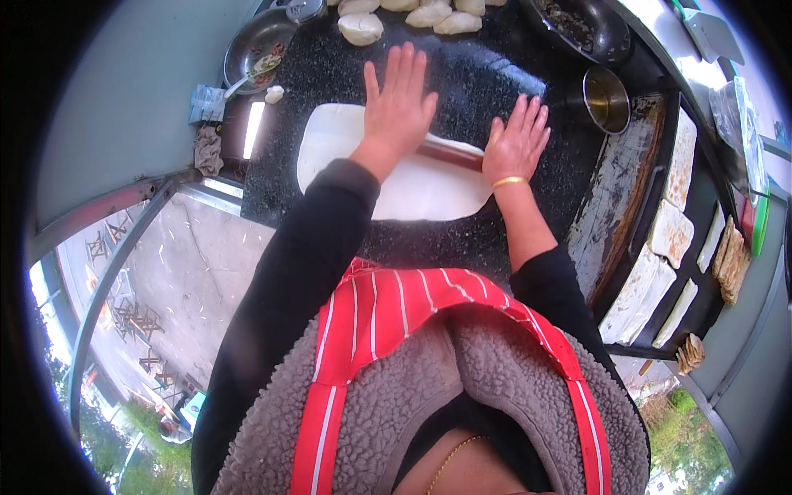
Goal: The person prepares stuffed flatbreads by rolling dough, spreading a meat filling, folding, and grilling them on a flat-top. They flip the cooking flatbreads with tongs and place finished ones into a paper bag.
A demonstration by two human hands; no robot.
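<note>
A thin, pale sheet of dough (pixel 427 195) lies on the black speckled countertop (pixel 334 80) in front of me. Across its upper part runs a reddish-brown rolling pin (pixel 451 153), partly covered by my hands. My left hand (pixel 399 102) rests palm down over the pin's left part, fingers stretched forward. At the pin's right end, my right hand (pixel 516 142) lies flat with its fingers also extended. Neither hand curls around the pin. The pin's left end is hidden beneath my left hand and wrist.
Several dough pieces (pixel 361 29) sit at the far edge. A metal bowl (pixel 238 59) of filling stands far left, near a small dough lump (pixel 274 94). On the right are a cup of yellowish liquid (pixel 606 100), a dark pan (pixel 612 46) and a griddle (pixel 687 309) with several flatbreads (pixel 671 232).
</note>
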